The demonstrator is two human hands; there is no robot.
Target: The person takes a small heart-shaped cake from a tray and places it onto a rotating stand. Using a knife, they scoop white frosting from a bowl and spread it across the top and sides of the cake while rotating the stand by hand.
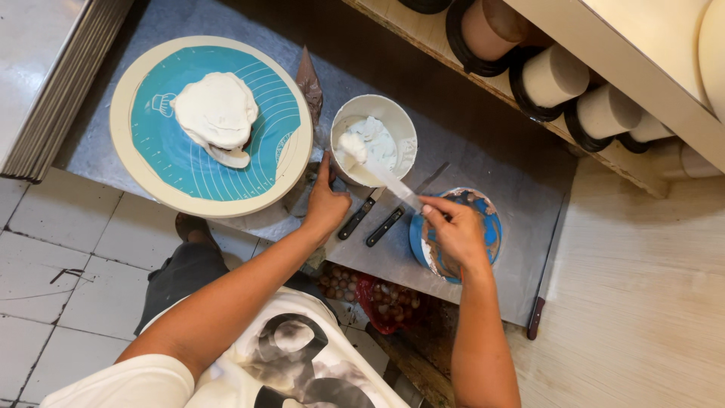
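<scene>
Gripping a palette knife [381,172] by its handle, the right hand [455,233] is held over a blue bowl [489,227], the cream-laden blade tip dipped into a white bowl of cream [375,138] just ahead. That bowl's near rim is steadied by the left hand [326,204], fingers curled, arm outstretched. Everything is set on a grey metal worktop [483,159] above a tiled floor [53,264], with a cream-covered cake [217,113] on a teal turntable [162,159] to the left.

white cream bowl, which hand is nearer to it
Left. The left hand rests against the near-left edge of the white cream bowl. The right hand is further back over the blue bowl, holding a spatula that reaches in.
</scene>
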